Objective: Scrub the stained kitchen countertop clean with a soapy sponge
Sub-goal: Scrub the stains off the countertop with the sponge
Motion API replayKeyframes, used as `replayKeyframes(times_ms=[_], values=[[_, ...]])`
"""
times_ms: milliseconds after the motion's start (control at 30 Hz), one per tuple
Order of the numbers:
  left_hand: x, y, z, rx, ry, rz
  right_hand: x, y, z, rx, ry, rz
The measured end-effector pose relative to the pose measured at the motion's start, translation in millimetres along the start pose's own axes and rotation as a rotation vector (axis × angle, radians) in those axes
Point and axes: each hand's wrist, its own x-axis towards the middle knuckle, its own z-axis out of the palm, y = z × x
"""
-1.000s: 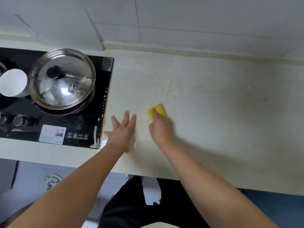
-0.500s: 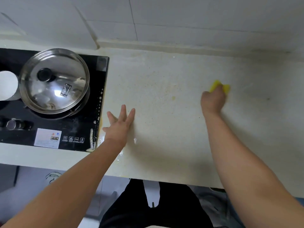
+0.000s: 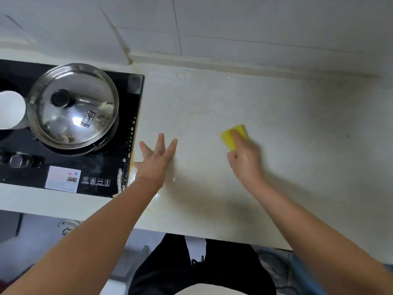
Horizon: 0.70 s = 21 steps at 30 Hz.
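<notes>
Head view: right hand (image 3: 244,160) grips a sponge (image 3: 227,138), likely soft, light and soap-slick, from above, mid-way along the surface (image 3: 212,99); left hand (image 3: 155,161) rests flat, fingers spread.

Bare forearms (image 3: 95,231) lead to the left hand (image 3: 156,160) and right hand (image 3: 244,158), with black trousers (image 3: 170,271) at six o'clock (pale garment edge (image 3: 202,290) below).

A white tiled wall (image 3: 255,22) rises behind; a black hob (image 3: 127,107) at left bears a lidded steel pot (image 3: 72,105).
</notes>
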Motion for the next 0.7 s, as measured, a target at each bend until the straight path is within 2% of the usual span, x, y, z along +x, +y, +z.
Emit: replayKeyframes(times_ms=[67,133,167,233,300,367,433,467,533,633,700], values=[[1.8,2.0,3.2,0.011,0.001,-0.003,68.7,31.7,-39.7,0.041,0.241,0.314],[2.2,1.1,6.1,0.011,-0.002,-0.028,136.4,48.1,-58.2,0.048,0.319,0.553],[3.9,0.7,6.7,0.007,0.006,-0.028,159.0,44.5,-53.9,0.016,0.308,0.598],[6.6,-0.9,7.6,-0.013,0.008,-0.006,177.4,13.2,-24.9,-0.021,0.234,0.546],[5.5,-3.5,8.3,-0.052,-0.02,0.002,164.0,-29.1,13.1,0.053,0.106,0.28],[3.8,-4.6,4.6,-0.063,-0.016,0.008,123.7,-57.9,40.2,0.022,-0.067,0.0],[2.9,-4.2,0.6,-0.068,-0.023,0.023,78.7,-62.1,47.6,-0.031,-0.195,-0.165],[2.5,-5.2,-1.8,-0.081,-0.043,0.021,65.1,-55.8,46.0,-0.027,-0.19,-0.212],[2.3,-8.8,-8.5,-0.086,-0.065,0.017,60.8,-36.8,34.5,0.007,-0.027,-0.173],[5.1,-10.1,-14.5,-0.055,-0.071,0.034,102.0,6.8,-8.2,0.034,0.318,0.15],[3.1,-9.5,-12.9,-0.041,-0.08,0.014,130.8,40.4,-34.7,-0.051,0.372,0.372]])
